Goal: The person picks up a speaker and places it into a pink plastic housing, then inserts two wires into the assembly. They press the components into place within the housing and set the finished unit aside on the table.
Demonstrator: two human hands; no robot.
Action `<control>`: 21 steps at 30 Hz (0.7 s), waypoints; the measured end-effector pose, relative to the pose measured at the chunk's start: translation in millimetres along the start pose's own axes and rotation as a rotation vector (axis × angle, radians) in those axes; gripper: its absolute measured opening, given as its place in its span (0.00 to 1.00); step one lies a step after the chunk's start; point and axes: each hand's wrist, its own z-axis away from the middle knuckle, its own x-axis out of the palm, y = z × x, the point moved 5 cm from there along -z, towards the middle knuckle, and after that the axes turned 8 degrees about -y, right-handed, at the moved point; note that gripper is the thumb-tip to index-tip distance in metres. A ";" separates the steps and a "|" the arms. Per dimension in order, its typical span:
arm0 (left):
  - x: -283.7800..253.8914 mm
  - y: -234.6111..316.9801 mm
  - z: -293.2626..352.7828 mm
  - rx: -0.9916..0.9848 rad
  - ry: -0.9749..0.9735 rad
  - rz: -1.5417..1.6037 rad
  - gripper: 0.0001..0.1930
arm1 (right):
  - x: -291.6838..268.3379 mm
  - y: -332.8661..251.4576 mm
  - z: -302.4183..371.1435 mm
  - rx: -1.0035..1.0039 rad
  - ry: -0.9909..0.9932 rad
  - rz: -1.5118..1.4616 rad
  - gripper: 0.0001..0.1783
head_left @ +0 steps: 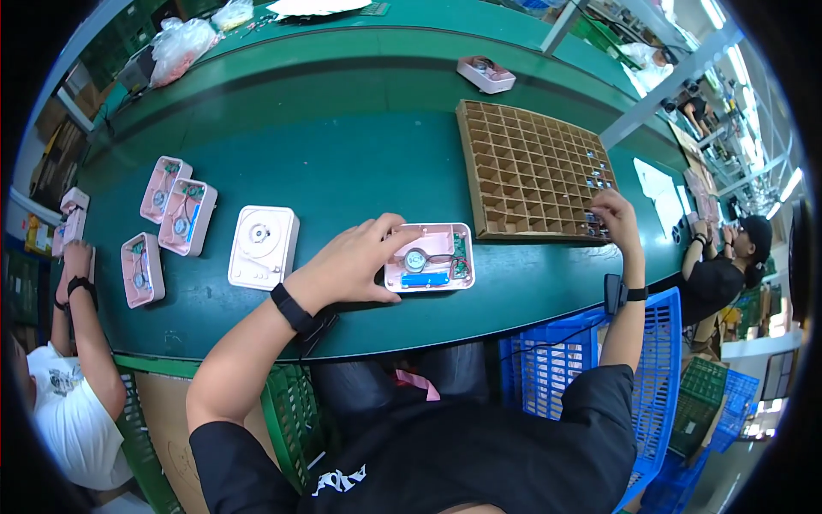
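Note:
In front of me lies an open pink-and-white plastic casing (463,283) with a blue cylindrical battery (425,280), a round metal part, dark wires and a green circuit board inside. My left hand (368,257) grips its left end, fingers over the far rim and thumb at the near side. To the right, my right hand (613,216) reaches into the near right corner of a brown cardboard divider box (522,233). Its fingers are drawn together over small parts in the cells; what they pinch is hidden. A white casing with a round dial (263,247) lies left of my left hand.
Several open pink casings (187,218) stand at the left; another casing (486,75) sits beyond the divider box. Blue crates (655,385) and a green crate (289,420) stand below the table edge. Co-workers sit at left (73,403) and right (719,278).

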 end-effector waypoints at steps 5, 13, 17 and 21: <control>-10.8 -2.8 3.4 0.005 -0.028 0.036 0.49 | 1.6 -22.7 -22.0 0.204 0.261 -0.697 0.05; -31.6 9.6 5.9 0.186 0.226 -0.089 0.23 | 127.1 -243.3 -98.7 0.172 -0.146 -1.272 0.09; -34.2 32.8 6.9 0.241 0.337 0.019 0.14 | 175.9 -262.0 -99.6 0.178 -0.220 -1.488 0.09; -30.4 30.4 4.8 0.221 0.416 0.015 0.13 | 183.4 -267.3 -97.6 0.132 -0.284 -1.620 0.10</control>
